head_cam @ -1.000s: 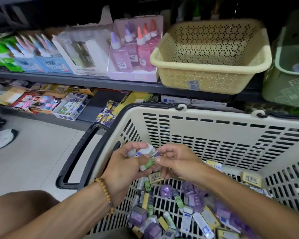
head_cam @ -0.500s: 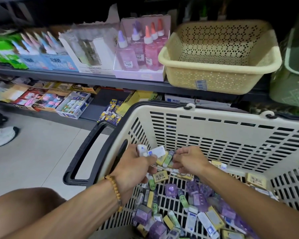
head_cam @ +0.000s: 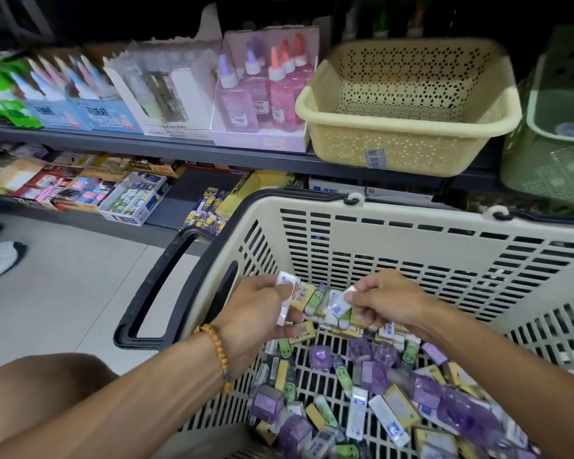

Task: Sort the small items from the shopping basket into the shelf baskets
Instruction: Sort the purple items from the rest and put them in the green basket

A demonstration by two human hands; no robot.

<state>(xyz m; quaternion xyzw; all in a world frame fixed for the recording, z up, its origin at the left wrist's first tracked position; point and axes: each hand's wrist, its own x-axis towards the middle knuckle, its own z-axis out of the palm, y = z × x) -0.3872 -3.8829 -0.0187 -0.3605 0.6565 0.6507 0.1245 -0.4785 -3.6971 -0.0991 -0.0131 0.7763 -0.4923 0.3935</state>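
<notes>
Lying in a loose heap across the slatted floor of the cream plastic shopping basket (head_cam: 411,240) are the small wrapped stationery items (head_cam: 362,389): purple cubes, yellow boxes, green and white erasers. The left hand (head_cam: 259,313), with a wooden bead bracelet (head_cam: 217,349) on its wrist, is inside the basket near its left wall, its fingers (head_cam: 289,329) curled round a fan of little packs (head_cam: 307,298), white, yellow and green, held just above the heap. Beside it, the right hand (head_cam: 385,299) pinches a small white pack with blue print (head_cam: 340,301) between thumb and fingertips, close against the fan in the other hand. A black carrying handle (head_cam: 153,289) hangs outside the basket's left end. Beyond, on the grey metal shelf (head_cam: 179,150), sits a pale yellow perforated plastic basket (head_cam: 408,127), with a green plastic basket (head_cam: 550,154) just to its right and a carton of pink and purple glue bottles (head_cam: 262,94) to its left. Lower shelves hold boxed goods, too blurred to read.
</notes>
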